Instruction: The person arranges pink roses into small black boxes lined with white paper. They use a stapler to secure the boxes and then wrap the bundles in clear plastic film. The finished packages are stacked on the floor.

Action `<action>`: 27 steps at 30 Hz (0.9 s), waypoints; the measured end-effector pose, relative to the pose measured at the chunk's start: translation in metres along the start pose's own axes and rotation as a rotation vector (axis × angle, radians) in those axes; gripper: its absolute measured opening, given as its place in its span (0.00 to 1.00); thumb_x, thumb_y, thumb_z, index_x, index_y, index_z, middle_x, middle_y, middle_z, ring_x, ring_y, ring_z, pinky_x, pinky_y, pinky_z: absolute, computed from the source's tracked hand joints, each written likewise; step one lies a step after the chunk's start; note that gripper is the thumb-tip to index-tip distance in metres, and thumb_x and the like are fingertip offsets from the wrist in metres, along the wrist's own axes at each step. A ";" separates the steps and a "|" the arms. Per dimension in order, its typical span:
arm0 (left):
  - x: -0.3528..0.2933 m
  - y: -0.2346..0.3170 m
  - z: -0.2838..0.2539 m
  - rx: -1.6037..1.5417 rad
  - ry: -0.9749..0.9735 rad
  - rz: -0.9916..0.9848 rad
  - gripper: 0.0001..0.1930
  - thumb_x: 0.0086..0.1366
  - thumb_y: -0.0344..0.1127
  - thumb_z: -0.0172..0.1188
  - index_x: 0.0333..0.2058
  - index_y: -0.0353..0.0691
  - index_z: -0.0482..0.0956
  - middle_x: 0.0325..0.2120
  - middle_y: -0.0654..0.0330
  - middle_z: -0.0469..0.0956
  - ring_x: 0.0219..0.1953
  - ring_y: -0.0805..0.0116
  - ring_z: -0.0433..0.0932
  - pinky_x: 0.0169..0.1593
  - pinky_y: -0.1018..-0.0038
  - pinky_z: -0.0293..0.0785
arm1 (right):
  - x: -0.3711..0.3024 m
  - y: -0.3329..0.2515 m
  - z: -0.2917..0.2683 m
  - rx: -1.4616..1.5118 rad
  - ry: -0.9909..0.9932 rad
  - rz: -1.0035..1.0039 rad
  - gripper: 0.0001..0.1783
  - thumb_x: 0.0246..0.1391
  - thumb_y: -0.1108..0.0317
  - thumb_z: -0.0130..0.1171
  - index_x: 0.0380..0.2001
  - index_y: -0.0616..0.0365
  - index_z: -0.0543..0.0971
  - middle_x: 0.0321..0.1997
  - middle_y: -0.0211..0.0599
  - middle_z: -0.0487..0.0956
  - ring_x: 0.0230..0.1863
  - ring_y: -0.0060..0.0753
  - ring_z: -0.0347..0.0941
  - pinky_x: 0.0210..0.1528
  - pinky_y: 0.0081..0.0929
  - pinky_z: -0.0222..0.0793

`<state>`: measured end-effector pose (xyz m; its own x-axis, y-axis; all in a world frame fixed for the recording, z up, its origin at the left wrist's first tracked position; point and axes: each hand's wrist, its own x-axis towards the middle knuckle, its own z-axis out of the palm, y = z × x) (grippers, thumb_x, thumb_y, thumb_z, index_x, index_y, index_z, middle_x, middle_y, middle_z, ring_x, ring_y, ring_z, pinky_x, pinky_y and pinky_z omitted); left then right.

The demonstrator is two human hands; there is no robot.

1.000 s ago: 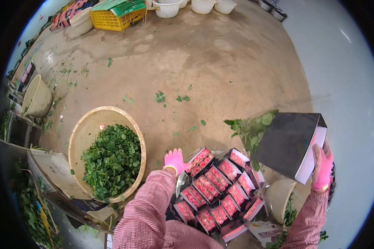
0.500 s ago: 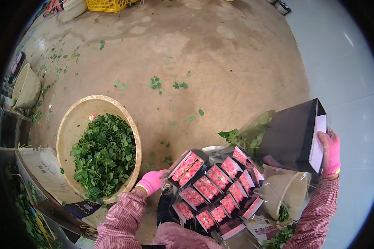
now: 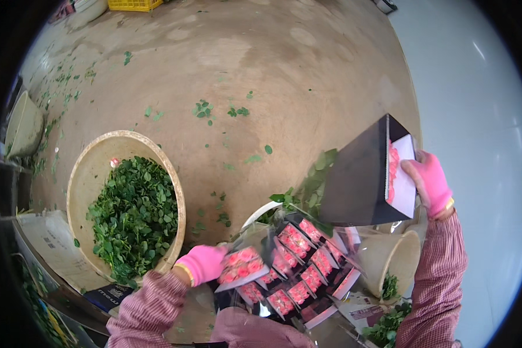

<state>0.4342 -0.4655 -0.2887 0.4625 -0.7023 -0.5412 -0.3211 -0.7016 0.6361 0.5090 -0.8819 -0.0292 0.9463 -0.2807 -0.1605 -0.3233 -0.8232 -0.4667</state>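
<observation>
My right hand (image 3: 430,184), in a pink glove, grips the open end of a black-wrapped rose bouquet (image 3: 356,177). Pink blooms show inside its pale lining, and leafy stems stick out of its far left end. Below and left of it, my left hand (image 3: 202,265), also gloved in pink, is closed on the edge of a smaller-looking rose bouquet (image 3: 242,267), tilted with its blooms upward. Several more wrapped rose bouquets (image 3: 312,278) stand packed together beside it, blooms up, in clear film and dark sleeves. A white container rim (image 3: 255,214) shows behind them.
A large tub (image 3: 181,214) of cut green leaves stands at the left. Another tub (image 3: 397,261) lies tipped at the right, near leaves (image 3: 388,325). Cardboard (image 3: 58,243) is at the lower left. Loose leaves (image 3: 203,108) dot the floor; a yellow crate (image 3: 134,4) is far off.
My right hand has drawn its bouquet left and turned it, so its blooms now show. My left hand has moved slightly down and left, tilting its bouquet away from the packed group.
</observation>
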 end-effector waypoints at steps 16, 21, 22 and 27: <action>0.127 0.005 0.015 -0.086 -0.074 -0.217 0.16 0.58 0.37 0.54 0.41 0.33 0.81 0.40 0.40 0.80 0.45 0.43 0.80 0.49 0.58 0.76 | 0.055 0.169 0.273 -0.549 -0.234 0.382 0.20 0.54 0.55 0.54 0.33 0.61 0.84 0.39 0.55 0.82 0.45 0.53 0.79 0.46 0.44 0.76; 0.142 -0.016 0.085 -0.116 0.019 -0.225 0.18 0.61 0.34 0.47 0.46 0.32 0.77 0.41 0.41 0.81 0.44 0.44 0.80 0.47 0.58 0.76 | 0.000 0.156 0.288 -0.205 -0.067 0.644 0.26 0.54 0.56 0.58 0.47 0.68 0.75 0.47 0.63 0.78 0.51 0.59 0.76 0.52 0.46 0.73; 0.143 -0.015 0.080 -0.120 0.015 -0.234 0.18 0.60 0.34 0.47 0.46 0.32 0.77 0.41 0.41 0.81 0.44 0.44 0.80 0.47 0.58 0.77 | 0.002 0.138 0.286 -0.220 -0.075 0.599 0.27 0.54 0.57 0.59 0.49 0.69 0.73 0.47 0.65 0.78 0.52 0.60 0.75 0.52 0.47 0.72; 0.150 -0.003 0.027 -0.126 -0.240 -0.230 0.19 0.61 0.36 0.49 0.45 0.31 0.77 0.40 0.40 0.81 0.45 0.46 0.81 0.49 0.60 0.77 | 0.030 0.164 0.339 -0.857 -0.500 0.214 0.20 0.59 0.59 0.51 0.50 0.59 0.77 0.46 0.49 0.81 0.50 0.50 0.77 0.48 0.47 0.72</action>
<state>0.4817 -0.5724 -0.3867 0.2990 -0.5461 -0.7826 -0.1195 -0.8350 0.5371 0.4837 -0.8584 -0.4053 0.6962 -0.3865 -0.6050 -0.1902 -0.9119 0.3637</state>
